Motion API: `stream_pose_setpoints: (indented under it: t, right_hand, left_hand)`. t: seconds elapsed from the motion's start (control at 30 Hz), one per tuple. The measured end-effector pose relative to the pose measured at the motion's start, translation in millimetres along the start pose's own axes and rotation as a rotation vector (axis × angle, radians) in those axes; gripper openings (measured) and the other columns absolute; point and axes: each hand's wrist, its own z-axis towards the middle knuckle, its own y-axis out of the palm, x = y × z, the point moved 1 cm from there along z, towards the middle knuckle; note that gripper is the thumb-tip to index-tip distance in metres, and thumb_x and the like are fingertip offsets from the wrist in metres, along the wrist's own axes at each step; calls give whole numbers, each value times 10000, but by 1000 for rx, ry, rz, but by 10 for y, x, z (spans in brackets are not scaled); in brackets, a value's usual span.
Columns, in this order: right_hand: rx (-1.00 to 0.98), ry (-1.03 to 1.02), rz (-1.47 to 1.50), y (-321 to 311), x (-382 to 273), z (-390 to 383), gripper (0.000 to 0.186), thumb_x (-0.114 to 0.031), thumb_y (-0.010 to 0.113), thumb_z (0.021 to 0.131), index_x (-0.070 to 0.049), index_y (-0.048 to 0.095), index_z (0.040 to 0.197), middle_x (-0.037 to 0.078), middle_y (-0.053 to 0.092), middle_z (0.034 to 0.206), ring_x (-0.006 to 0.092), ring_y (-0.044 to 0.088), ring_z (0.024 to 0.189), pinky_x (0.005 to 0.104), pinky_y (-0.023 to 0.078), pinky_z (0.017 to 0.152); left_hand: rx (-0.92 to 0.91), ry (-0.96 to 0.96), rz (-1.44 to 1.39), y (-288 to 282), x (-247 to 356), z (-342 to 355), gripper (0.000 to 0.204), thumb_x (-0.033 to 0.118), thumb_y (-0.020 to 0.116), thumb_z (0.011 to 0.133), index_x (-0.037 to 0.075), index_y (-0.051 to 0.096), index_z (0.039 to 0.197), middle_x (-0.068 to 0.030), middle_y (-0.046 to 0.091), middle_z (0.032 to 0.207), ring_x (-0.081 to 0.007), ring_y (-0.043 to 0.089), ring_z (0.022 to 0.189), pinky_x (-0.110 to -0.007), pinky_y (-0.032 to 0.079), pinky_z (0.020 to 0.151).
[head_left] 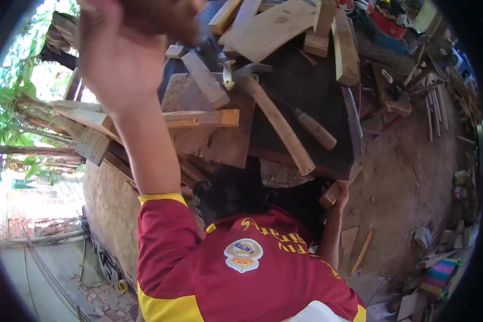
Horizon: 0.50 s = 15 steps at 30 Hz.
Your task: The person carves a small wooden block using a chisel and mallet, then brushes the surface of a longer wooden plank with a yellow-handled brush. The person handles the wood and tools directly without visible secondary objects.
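My left hand (126, 70) is raised close to the camera at the upper left, its fingers round a dark brown piece (163, 19). Blur and the frame's top edge keep me from making out its kind. Low beside the table's front right corner, my right hand (340, 195) grips a small wooden block (330, 198). Between the hands, a claw hammer (282, 126) lies on the dark tabletop (290, 86), handle toward me. To its right is a tool with a rounded wooden handle (316, 130); its thin dark shaft runs toward the hammer.
A brown board (214, 142) covers the table's left part, with a wood strip (201, 118) and a short plank (205, 80) on it. A wide flat board (271, 29) and several offcuts lie at the back. A thick wooden bar (345, 48) borders the right side.
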Motion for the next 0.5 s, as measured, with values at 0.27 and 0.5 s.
stream_pose_setpoints:
  t: [0.27, 0.5]
  right_hand:
    - [59, 34, -2, -93, 8, 66, 308, -300, 605, 824, -76, 555, 1029, 155, 650, 863, 335, 629, 649, 451, 558, 600]
    - [-15, -35, 14, -172, 49, 107, 290, -290, 605, 823, -87, 549, 1023, 154, 648, 887, 322, 632, 703, 445, 559, 625]
  left_hand:
    - [-168, -326, 67, -595, -1, -164, 672, 640, 218, 965, 27, 496, 965, 6, 419, 542, -102, 379, 351, -228, 351, 338]
    - [-183, -444, -100, -854, -108, -249, 616, 633, 340, 954, 37, 481, 890, -24, 433, 592, -133, 433, 463, -253, 367, 436]
